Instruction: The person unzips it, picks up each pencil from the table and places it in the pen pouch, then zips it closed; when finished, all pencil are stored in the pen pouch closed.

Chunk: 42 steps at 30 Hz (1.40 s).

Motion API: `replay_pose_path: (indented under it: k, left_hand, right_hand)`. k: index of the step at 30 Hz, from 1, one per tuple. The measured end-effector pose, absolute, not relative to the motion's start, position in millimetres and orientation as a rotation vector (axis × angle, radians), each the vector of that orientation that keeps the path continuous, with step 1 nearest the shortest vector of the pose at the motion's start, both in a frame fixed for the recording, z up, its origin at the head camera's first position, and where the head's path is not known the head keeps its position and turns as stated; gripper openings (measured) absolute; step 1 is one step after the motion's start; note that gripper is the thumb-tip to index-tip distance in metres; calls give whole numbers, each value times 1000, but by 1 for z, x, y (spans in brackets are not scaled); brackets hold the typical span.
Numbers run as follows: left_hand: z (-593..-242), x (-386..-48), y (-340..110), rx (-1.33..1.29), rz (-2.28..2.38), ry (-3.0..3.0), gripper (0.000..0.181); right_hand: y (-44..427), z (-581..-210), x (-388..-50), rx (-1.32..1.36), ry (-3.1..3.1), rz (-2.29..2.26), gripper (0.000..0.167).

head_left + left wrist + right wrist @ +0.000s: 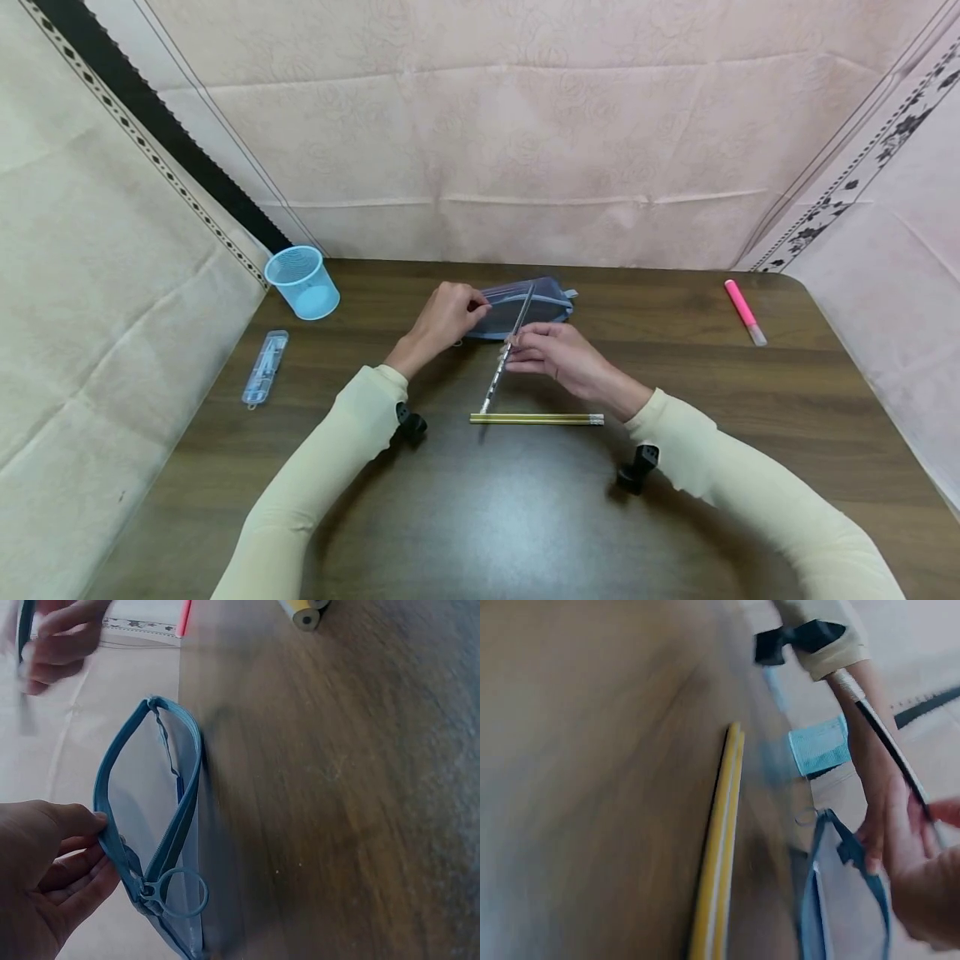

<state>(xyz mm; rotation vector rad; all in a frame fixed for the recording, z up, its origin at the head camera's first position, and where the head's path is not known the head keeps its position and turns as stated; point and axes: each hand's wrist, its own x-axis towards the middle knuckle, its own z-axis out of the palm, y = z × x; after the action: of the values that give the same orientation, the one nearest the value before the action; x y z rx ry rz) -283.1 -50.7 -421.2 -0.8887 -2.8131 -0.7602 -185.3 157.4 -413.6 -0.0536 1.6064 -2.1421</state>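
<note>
A translucent blue zip pouch [553, 312] lies toward the back of the table. My left hand [448, 315] pinches one edge of its mouth between thumb and fingers. In the left wrist view the zipper [193, 787] is undone, the mouth gapes, and a ring pull [205, 894] hangs at the near end. My right hand [558, 354] holds a slim silver patterned pencil [496, 377] at a slant, its upper end over the pouch in the head view. Just in front lie gold-yellow pencils [536, 419] side by side, their far ends silvery.
At the back left a light-blue mesh-sided cup [315, 298] stands. Nearer on that side lies a flat clear-blue case [266, 368]. A pink marker [742, 310] rests at the back right. Cloth [480, 158] hangs behind the table.
</note>
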Motion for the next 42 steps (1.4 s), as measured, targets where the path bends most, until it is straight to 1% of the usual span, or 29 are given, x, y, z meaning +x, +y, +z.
replay_pose_path:
  k: [4,8,9,11,14,16,23,29,33,36,39,42]
  left_hand:
    - [-421,-283,-51,-885,-761,-2809,17]
    - [-419,-283,-51,-885,-763,-2799,18]
    - [-418,-282,-50,-886,-767,-2798,19]
    - [-418,-282,-50,-894,-769,-2801,19]
    - [-417,-281,-49,-897,-772,-2808,18]
    - [-418,-280,-49,-895,-767,-2810,18]
    - [-422,-281,-49,-900,-750,-2801,18]
    - [-424,-280,-48,-908,-759,-2799,18]
    - [-424,-279,-48,-908,-774,-2802,17]
    - [-424,-279,-48,-908,-780,-2800,17]
    - [-424,-278,-48,-908,-777,-2800,17]
    - [-424,-278,-48,-898,-777,-2804,17]
  right_hand:
    - [158,-424,-197,278,1223,-2193,19]
    - [163,-435,-218,474,1072,-2232,18]
    - [164,-438,-224,517,1047,-2249,21]
    - [165,-441,-235,600,1005,-2280,33]
    - [163,-445,-249,647,994,-2300,47]
    - [160,-446,-256,658,1003,-2304,50]
    - [146,-449,-269,734,1045,-2307,48]
    - [142,-448,-265,778,1002,-2325,45]
    - [148,-445,-250,690,1058,-2305,42]
    - [152,-443,-236,521,1259,-2218,41]
    - [154,-440,-222,280,1575,-2024,40]
    - [158,-436,-209,-71,1930,-1727,33]
